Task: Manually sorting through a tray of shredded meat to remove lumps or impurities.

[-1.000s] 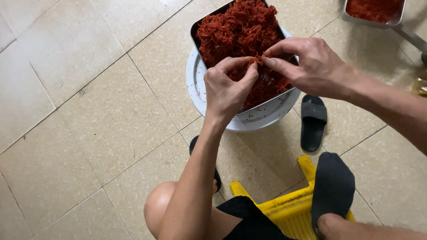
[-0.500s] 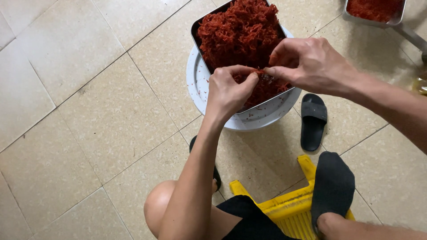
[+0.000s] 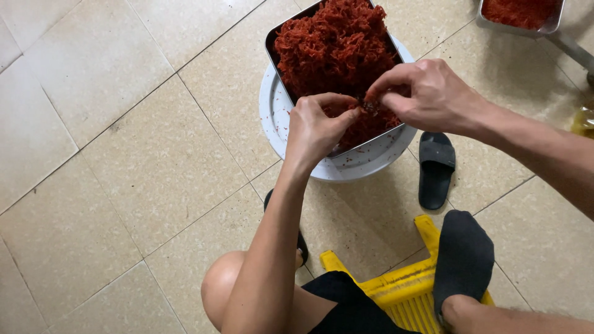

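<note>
Beige tiled floor (image 3: 111, 154), and on it a white round lid (image 3: 275, 117) carrying a metal tray (image 3: 272, 46) heaped with red shreds (image 3: 337, 43). Left hand (image 3: 315, 127) and right hand (image 3: 430, 93) meet over the tray's near end, fingers pressed together, pinching one small clump (image 3: 370, 106) between them. A black slipper (image 3: 436, 170) lies just beside the lid. A socked foot (image 3: 464, 260) rests on a yellow stool (image 3: 396, 291). A second tray (image 3: 520, 18) sits at the top right.

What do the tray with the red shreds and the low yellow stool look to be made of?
Tray: likely stainless steel, with thin grey walls and a dull sheen along the rim. Stool: probably moulded plastic, uniform bright yellow with ribbed slats.
</note>
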